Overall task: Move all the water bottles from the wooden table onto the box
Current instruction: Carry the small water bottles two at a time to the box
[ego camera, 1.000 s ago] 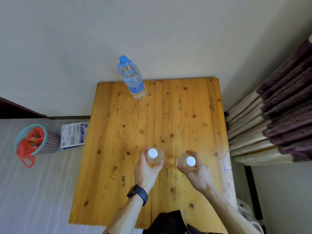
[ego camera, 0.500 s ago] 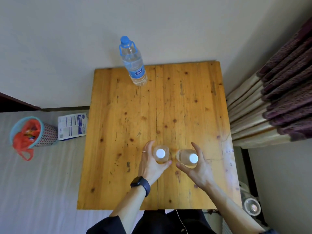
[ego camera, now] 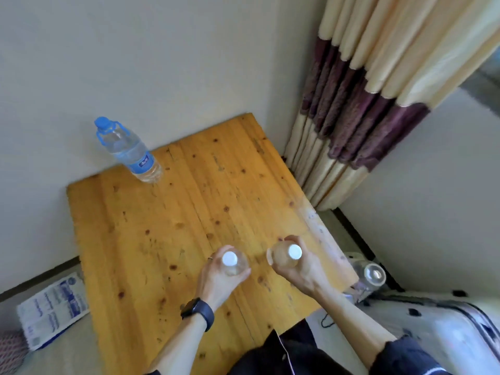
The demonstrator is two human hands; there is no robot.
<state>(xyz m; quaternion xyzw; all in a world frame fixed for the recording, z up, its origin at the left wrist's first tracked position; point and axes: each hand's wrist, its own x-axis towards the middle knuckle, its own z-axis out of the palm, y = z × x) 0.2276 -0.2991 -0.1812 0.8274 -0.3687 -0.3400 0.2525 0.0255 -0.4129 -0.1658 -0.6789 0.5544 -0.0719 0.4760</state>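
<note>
Drawn apart since before, both hands (ego camera: 216, 277) (ego camera: 303, 269) grip white-capped bottles (ego camera: 232, 262) (ego camera: 284, 257).

Black smartwatch (ego camera: 198, 312) on left wrist; thin ring (ego camera: 210, 257) on left finger; dark rolled sleeves (ego camera: 405, 353).

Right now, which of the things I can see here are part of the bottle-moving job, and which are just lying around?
Part of the job:
- white-capped bottle held in the left hand
- white-capped bottle held in the right hand
- blue-capped bottle standing at the far edge
- wooden table

Just lying about:
- curtain
- printed packet on the floor
- clear bottle beyond the table's right edge
</note>
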